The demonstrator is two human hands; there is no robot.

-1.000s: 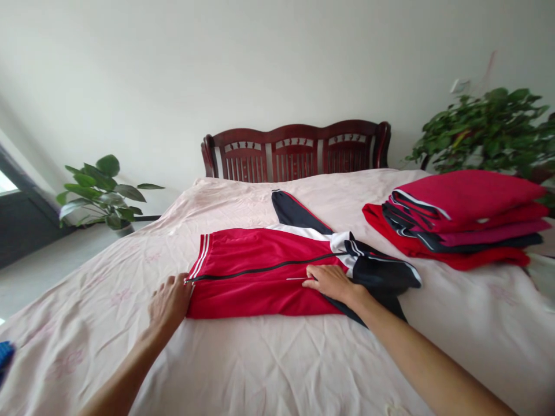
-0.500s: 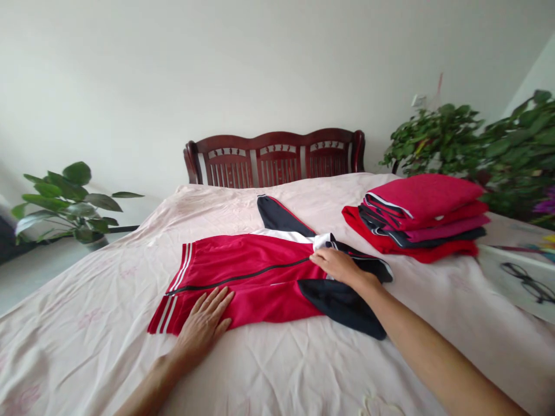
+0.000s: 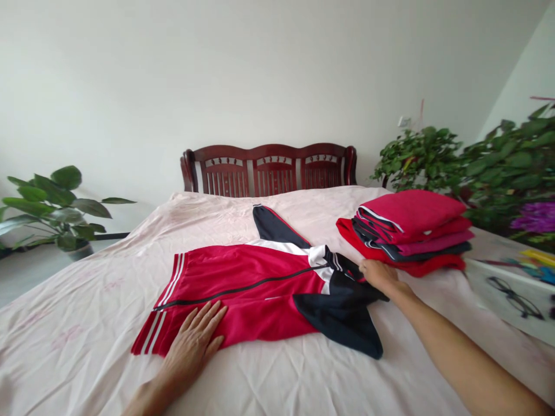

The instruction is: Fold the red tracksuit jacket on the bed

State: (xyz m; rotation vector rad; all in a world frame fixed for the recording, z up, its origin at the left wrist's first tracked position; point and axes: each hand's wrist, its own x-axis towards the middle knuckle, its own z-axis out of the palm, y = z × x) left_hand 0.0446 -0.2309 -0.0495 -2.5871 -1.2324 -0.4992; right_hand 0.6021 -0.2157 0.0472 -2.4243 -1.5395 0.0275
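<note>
A red zip-up jacket with white and dark navy parts lies front up on the bed, its white-striped hem to the left and its collar to the right. Flat on the red front, close to the hem, rests my left hand, fingers stretched out. My right hand is closed on dark fabric of the jacket just beyond the collar; its fingertips are partly hidden. The near navy sleeve is bent back at the front side, while the far sleeve stretches toward the headboard.
A stack of folded red and dark clothes stands at the right. Eyeglasses lie on a pale surface beyond it. The wooden headboard is at the back, with potted plants on both sides. A pale sheet covers the bed.
My right hand has moved right from the collar, and the dark fabric there now lies further out. My left hand stays on the jacket. The view has tilted up slightly.
</note>
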